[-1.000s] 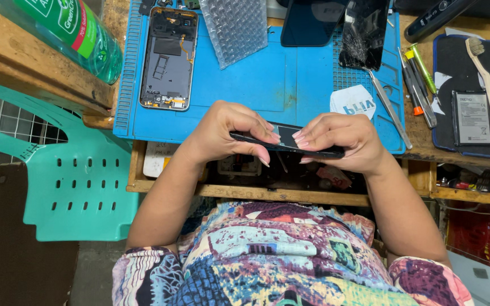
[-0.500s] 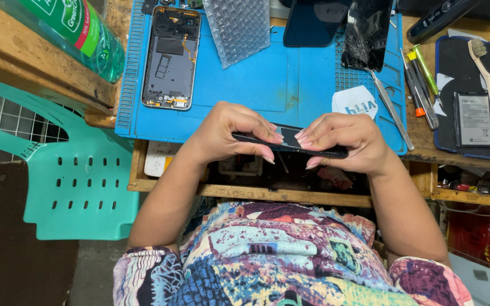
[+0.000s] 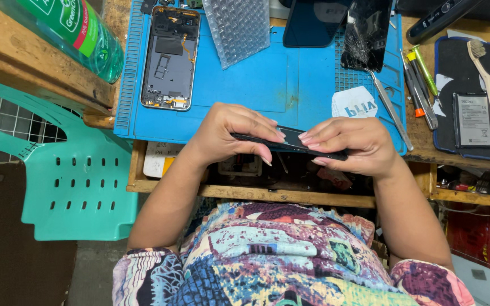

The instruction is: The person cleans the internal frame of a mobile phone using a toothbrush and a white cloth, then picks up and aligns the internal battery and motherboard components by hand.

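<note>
Phone (image 3: 290, 143), black and slim, sits edge-on between both your hands, held level just off the near edge of the blue mat (image 3: 279, 85). Your left hand (image 3: 231, 133) has its grip pinched on the phone's left end, fingers curled over the top edge, thumb underneath. Your right hand (image 3: 355, 144) has its grip pinched on the right end the same way, fingertips (image 3: 307, 139) meeting the left hand's near the middle. Directly below the grip: an open drawer (image 3: 267, 175) in the wooden surface (image 3: 472, 153), contents too dark to tell. Beyond the grip, on the mat: opened phone chassis (image 3: 170, 56) to the far left, bubble-wrap sheet (image 3: 238, 28) next to it, dark screen panel (image 3: 313, 22) straight ahead, cracked screen (image 3: 365, 34) beside that, white sticker (image 3: 355, 103) closest to your right hand, tweezers (image 3: 391, 109) just right of it. Further right: battery (image 3: 472, 120) and toothbrush (image 3: 486, 85) on a dark pad (image 3: 455, 68). Far left of the grip: green bottle (image 3: 72, 31), teal plastic chair (image 3: 75, 187).
</note>
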